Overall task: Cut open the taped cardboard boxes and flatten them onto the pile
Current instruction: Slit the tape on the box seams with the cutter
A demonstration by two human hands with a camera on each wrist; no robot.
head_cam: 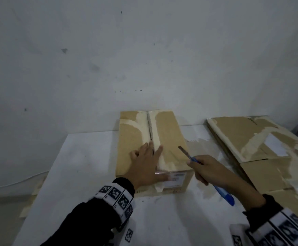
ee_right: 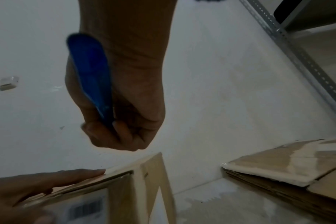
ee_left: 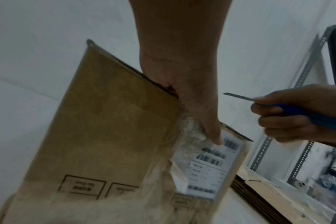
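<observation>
White tabletop (head_cam: 84,174) against a scuffed white wall (head_cam: 91,59); dim light, some motion blur.

Nearest: black sleeves with printed marker bands at both wrists (head_cam: 116,194).

Left hand (head_cam: 145,163) laid flat on top of cardboard box (head_cam: 169,139), near end, fingers straight and slightly spread across the centre seam; thumb hanging over the near edge onto the front face, tip touching white shipping label (ee_left: 211,165). Palm pressing down, nothing gripped.

Right hand (head_cam: 210,168) just right of box, above tabletop, fingers curled round blue utility knife (head_cam: 223,193). Metal blade (head_cam: 183,151) extended, pointing up and left, tip over right part of box top; contact with cardboard cannot be told. Handle end protruding back past the wrist in right wrist view (ee_right: 90,72).

Box standing on tabletop, centre, long axis running away toward wall. Pale tape (head_cam: 156,132) along centre seam, dark slit visible along seam in far half. Printed handling symbols (ee_left: 82,185) on front face, left of label.

Right of box, apart from it: pile of flattened cardboard (head_cam: 251,144) with tape remnants and a white label, on the table's right side.

Farthest right: grey perforated metal shelving upright (ee_left: 305,72) beyond pile.
</observation>
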